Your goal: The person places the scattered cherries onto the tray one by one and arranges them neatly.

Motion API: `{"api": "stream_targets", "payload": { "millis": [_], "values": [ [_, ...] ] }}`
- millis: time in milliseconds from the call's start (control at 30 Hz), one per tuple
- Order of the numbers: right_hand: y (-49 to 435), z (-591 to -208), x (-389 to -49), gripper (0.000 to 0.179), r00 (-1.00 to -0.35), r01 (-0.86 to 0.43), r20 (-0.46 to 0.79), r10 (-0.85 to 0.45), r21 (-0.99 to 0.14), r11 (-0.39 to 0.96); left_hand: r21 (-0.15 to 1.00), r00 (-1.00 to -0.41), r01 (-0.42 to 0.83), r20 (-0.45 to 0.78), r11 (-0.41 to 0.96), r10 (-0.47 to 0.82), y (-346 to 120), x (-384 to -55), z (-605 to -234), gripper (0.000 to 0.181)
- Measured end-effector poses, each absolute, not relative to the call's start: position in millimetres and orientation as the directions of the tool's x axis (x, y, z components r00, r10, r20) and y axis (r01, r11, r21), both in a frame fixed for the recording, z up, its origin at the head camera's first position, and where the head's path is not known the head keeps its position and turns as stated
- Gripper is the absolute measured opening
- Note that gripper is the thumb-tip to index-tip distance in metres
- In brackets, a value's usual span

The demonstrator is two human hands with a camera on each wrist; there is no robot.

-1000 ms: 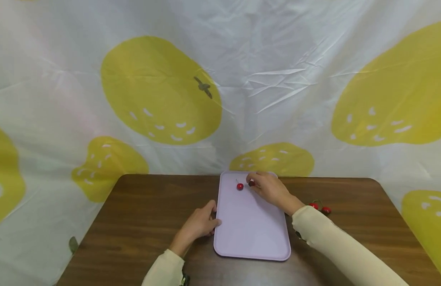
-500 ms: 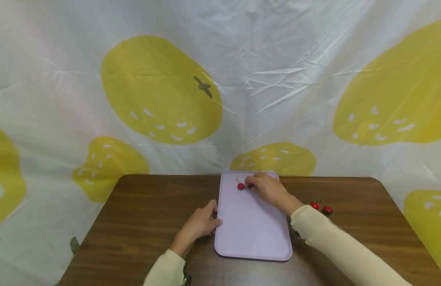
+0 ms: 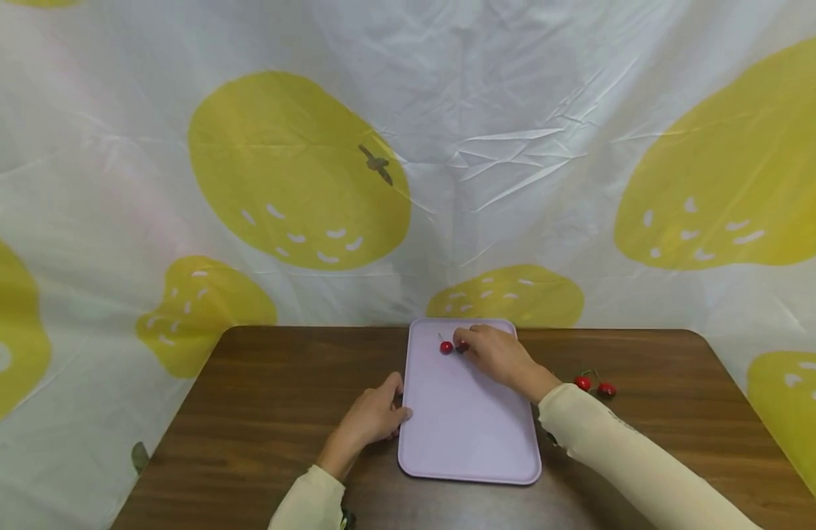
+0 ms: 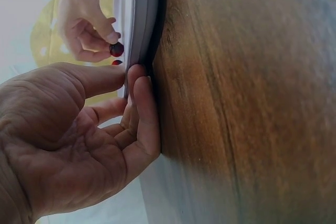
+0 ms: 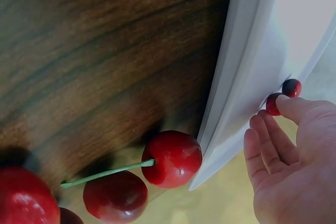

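Note:
A lilac tray [image 3: 470, 442] lies on the table. My left hand [image 3: 371, 416] grips its left edge; in the left wrist view the thumb is on the rim and the fingers curl against the underside. Over the tray's far end, my right hand [image 3: 497, 357] pinches a dark red cherry [image 5: 273, 105] between thumb and fingers. Close beside it on the tray sits another red cherry [image 3: 446, 347] with a stem. The right fingers partly cover the pinched cherry in the head view.
On the brown wooden table [image 3: 282, 397], right of the tray, lie more red cherries [image 3: 606, 390]; the right wrist view shows several, one with a green stem [image 5: 107, 173]. A white curtain [image 3: 500, 206] with yellow fruit prints hangs behind the table's far edge.
The right hand has brought its cherry slightly lower and closer to the one on the tray. The left hand keeps its grip on the tray edge.

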State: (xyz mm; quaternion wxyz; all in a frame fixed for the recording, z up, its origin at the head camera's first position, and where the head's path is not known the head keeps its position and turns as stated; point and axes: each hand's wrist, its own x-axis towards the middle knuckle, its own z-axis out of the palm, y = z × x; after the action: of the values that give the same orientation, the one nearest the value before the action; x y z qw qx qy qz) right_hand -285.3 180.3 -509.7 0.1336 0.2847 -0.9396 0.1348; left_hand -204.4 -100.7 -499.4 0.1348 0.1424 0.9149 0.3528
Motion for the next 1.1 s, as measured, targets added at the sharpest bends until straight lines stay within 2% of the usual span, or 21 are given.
{"api": "stream_targets", "payload": {
  "millis": [267, 533, 767, 1100],
  "values": [
    [182.9, -508.1, -282.3, 0.026, -0.806, -0.570, 0.333, -0.490, -0.210, 0.794, 0.674, -0.923, 0.160, -0.156, 0.721, 0.351, -100.3, -203.7, -500.2, 0.028],
    [200.7, -493.5, -274.2, 0.020, -0.885, -0.457, 0.249, -0.394, -0.297, 0.838, 0.676, -0.921, 0.160, -0.161, 0.719, 0.355, -100.4, -204.8, -500.1, 0.028],
    [247.4, -479.0, -253.0, 0.035, -0.896, -0.436, 0.236, -0.376, -0.302, 0.848, 0.672, -0.921, 0.139, -0.182, 0.727, 0.345, -101.9, -206.3, -497.3, 0.028],
    [327.5, -467.5, -217.4, 0.026, -0.902, -0.423, 0.204, -0.380, -0.247, 0.872, 0.656, -0.925, 0.137, -0.183, 0.742, 0.332, -98.0, -206.7, -497.1, 0.027]
  ]
}}
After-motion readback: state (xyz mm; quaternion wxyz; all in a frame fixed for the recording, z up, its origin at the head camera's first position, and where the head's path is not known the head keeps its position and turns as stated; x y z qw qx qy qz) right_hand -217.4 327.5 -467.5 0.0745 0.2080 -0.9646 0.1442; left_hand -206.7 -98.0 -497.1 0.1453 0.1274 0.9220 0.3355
